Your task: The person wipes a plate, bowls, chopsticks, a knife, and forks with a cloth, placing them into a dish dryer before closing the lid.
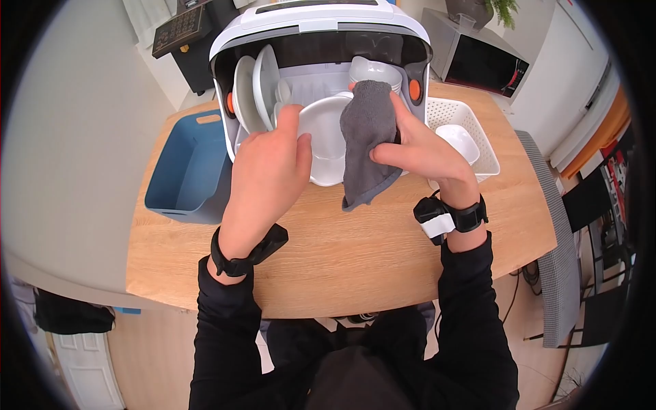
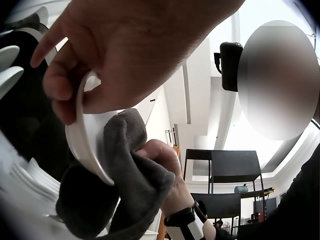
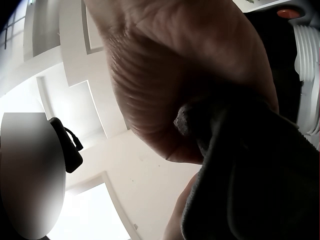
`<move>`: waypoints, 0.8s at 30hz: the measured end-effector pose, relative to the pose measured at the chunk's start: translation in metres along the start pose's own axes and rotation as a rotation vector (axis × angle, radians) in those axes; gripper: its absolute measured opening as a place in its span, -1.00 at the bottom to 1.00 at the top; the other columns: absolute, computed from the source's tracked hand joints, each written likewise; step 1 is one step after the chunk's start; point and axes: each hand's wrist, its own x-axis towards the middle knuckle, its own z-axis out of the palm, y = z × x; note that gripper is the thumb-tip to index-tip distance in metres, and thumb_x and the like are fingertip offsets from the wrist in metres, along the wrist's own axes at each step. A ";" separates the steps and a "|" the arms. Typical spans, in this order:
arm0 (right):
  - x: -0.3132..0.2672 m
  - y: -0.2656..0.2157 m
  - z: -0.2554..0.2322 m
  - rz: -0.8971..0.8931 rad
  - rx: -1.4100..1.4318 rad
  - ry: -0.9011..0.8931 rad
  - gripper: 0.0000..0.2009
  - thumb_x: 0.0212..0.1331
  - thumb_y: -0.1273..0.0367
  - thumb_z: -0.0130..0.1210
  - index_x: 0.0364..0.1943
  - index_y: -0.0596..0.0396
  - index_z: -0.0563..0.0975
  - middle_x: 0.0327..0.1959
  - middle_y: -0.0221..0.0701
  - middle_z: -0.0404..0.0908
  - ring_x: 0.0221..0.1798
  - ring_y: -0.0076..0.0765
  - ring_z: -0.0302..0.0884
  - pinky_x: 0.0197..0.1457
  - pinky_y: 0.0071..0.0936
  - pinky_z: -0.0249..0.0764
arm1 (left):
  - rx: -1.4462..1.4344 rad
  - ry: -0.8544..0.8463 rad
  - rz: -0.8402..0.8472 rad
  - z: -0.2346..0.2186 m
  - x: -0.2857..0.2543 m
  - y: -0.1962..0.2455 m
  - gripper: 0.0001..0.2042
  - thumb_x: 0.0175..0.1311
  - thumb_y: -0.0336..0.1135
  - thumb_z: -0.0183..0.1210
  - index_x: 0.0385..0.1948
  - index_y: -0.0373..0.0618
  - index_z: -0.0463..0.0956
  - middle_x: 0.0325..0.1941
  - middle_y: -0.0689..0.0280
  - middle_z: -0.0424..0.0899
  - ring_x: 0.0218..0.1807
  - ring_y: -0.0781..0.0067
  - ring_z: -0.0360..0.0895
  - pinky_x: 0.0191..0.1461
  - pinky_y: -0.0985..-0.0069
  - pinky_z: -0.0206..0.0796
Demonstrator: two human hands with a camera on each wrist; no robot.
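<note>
In the head view, a white bowl (image 1: 326, 140) is tilted in front of an open dish cabinet (image 1: 225, 34). My left hand (image 1: 268, 164) pinches its rim at the left side, thumb and fingers either side of the edge, as the left wrist view shows on the bowl (image 2: 82, 137). A dark grey cloth (image 1: 369, 130) is bunched in my right hand (image 1: 427, 147) and hangs down over the bowl's right side. Close up, the right wrist view has the cloth (image 3: 250, 165) gathered under the palm, its fingertips hidden.
White plates (image 1: 266, 78) stand upright in the cabinet's left half, and stacked white bowls (image 1: 374, 68) sit at its right. A blue bin (image 1: 181, 171) is on the table's left. To the right, a white perforated basket (image 1: 471, 119) holds a white dish (image 1: 458, 143). A microwave (image 1: 485, 61) stands behind.
</note>
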 end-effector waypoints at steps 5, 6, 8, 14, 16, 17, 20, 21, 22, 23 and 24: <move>0.004 -0.002 0.001 0.011 -0.043 0.001 -0.40 0.17 0.42 0.27 0.33 0.05 0.34 0.05 -0.36 0.55 0.09 -0.47 0.47 0.18 -0.48 0.40 | 0.039 -0.032 -0.010 -0.003 -0.001 0.006 -0.74 0.30 -0.39 0.12 0.00 -0.14 0.37 -0.50 0.04 0.61 -0.42 -0.05 0.58 -0.37 0.16 0.35; 0.005 -0.002 0.002 -0.022 -0.099 0.025 -0.44 0.14 0.41 0.28 0.25 0.12 0.38 0.02 -0.30 0.59 0.06 -0.40 0.52 0.15 -0.45 0.43 | 0.062 -0.010 0.024 -0.003 -0.003 0.007 -0.74 0.30 -0.41 0.11 -0.01 -0.14 0.38 -0.52 0.06 0.60 -0.42 -0.03 0.58 -0.35 0.17 0.36; 0.008 -0.002 0.006 -0.085 -0.210 0.073 -0.52 0.08 0.41 0.30 0.10 0.26 0.46 -0.05 -0.20 0.65 0.00 -0.28 0.62 0.09 -0.38 0.50 | 0.108 0.033 0.092 -0.002 -0.004 0.010 -0.76 0.29 -0.43 0.11 -0.03 -0.14 0.40 -0.55 0.09 0.58 -0.42 0.01 0.58 -0.30 0.19 0.37; 0.008 0.002 0.030 -0.358 -0.554 0.198 -0.65 -0.05 0.48 0.28 -0.09 0.11 0.58 -0.21 -0.21 0.69 -0.17 0.03 0.64 -0.11 -0.32 0.55 | 0.455 0.083 0.246 0.008 -0.012 0.013 -0.68 0.06 -0.51 0.15 -0.09 -0.06 0.45 -0.58 0.26 0.53 -0.47 0.13 0.57 0.02 0.29 0.36; 0.008 0.000 0.030 -0.372 -0.572 0.196 -0.67 -0.06 0.49 0.25 -0.11 0.10 0.58 -0.22 -0.22 0.69 -0.19 0.03 0.64 -0.15 -0.30 0.55 | 0.463 0.075 0.246 0.008 -0.010 0.012 -0.68 0.11 -0.47 0.17 -0.05 -0.05 0.45 -0.55 0.28 0.57 -0.46 0.17 0.59 0.04 0.26 0.35; 0.007 -0.003 0.028 -0.341 -0.570 0.223 -0.66 -0.07 0.49 0.25 -0.11 0.10 0.58 -0.22 -0.22 0.69 -0.19 0.03 0.63 -0.15 -0.31 0.55 | 0.468 0.072 0.249 0.008 -0.008 0.011 -0.68 0.14 -0.45 0.18 -0.03 -0.04 0.44 -0.53 0.29 0.60 -0.45 0.19 0.60 0.05 0.24 0.35; 0.007 -0.004 0.014 -0.242 -0.521 0.338 -0.66 -0.07 0.48 0.29 -0.10 0.08 0.59 -0.24 -0.23 0.70 -0.19 -0.03 0.66 -0.12 -0.36 0.55 | 0.129 0.154 0.156 -0.001 0.005 0.012 -0.76 0.24 -0.41 0.20 -0.06 -0.07 0.48 -0.52 0.28 0.58 -0.42 0.28 0.58 -0.15 0.32 0.35; 0.008 -0.004 0.010 -0.224 -0.471 0.384 -0.66 -0.04 0.46 0.32 -0.09 0.10 0.59 -0.24 -0.28 0.70 -0.19 -0.17 0.66 -0.10 -0.41 0.55 | 0.087 0.124 0.114 0.000 0.006 0.011 -0.75 0.25 -0.40 0.20 -0.05 -0.07 0.48 -0.51 0.27 0.59 -0.42 0.28 0.58 -0.17 0.31 0.35; 0.009 -0.006 0.007 -0.206 -0.422 0.428 -0.65 -0.01 0.44 0.35 -0.08 0.12 0.58 -0.24 -0.33 0.70 -0.18 -0.32 0.66 -0.09 -0.46 0.55 | 0.044 0.094 0.071 0.002 0.006 0.009 -0.75 0.25 -0.39 0.20 -0.05 -0.08 0.47 -0.49 0.27 0.60 -0.41 0.28 0.58 -0.19 0.31 0.34; 0.010 -0.008 0.005 -0.189 -0.371 0.469 -0.65 0.02 0.42 0.37 -0.07 0.14 0.58 -0.24 -0.38 0.71 -0.18 -0.46 0.66 -0.07 -0.51 0.55 | 0.003 0.065 0.026 0.004 0.005 0.007 -0.74 0.25 -0.38 0.21 -0.04 -0.08 0.47 -0.48 0.26 0.61 -0.41 0.28 0.59 -0.21 0.31 0.34; 0.009 -0.009 0.005 -0.176 -0.382 0.472 -0.66 0.06 0.41 0.37 -0.06 0.13 0.58 -0.23 -0.42 0.70 -0.16 -0.50 0.64 -0.05 -0.53 0.55 | -0.015 0.092 0.003 0.008 0.004 0.008 -0.75 0.26 -0.39 0.20 -0.04 -0.09 0.46 -0.48 0.26 0.62 -0.41 0.27 0.58 -0.22 0.30 0.34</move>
